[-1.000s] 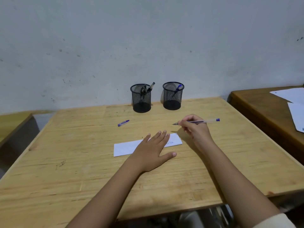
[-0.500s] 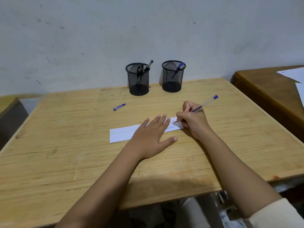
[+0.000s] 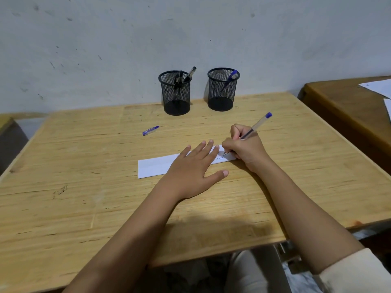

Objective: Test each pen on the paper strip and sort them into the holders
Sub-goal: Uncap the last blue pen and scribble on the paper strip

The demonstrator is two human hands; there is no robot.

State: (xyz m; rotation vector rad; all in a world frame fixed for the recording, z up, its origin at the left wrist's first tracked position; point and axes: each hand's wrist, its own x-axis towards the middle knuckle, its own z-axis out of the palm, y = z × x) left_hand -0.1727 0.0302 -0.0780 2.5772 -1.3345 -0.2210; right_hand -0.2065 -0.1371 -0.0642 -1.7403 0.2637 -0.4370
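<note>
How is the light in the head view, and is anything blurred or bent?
Head view: soft, even light, no glare; a dim shadow on the table near its front edge; the wide lens bends the table's edges slightly; scribbles on the paper strip are too small to read.

Nothing here gives you a word, number or brand that can be read. The paper strip [image 3: 156,167] carries a short row of ink scribbles [image 3: 219,159] at its right end, just by the tip of the pen [image 3: 257,124] held in your right hand [image 3: 243,149]. They look like strokes and loops, too small to make out as letters. Left of the paper strip and nearer to you, the tabletop [image 3: 84,218] bears a small dark scrawl [image 3: 60,191], too faint to read. Far right of the paper strip, a white sheet [image 3: 378,86] on the neighbouring table [image 3: 342,106] shows one tiny dark speck [image 3: 367,85], illegible.
</note>
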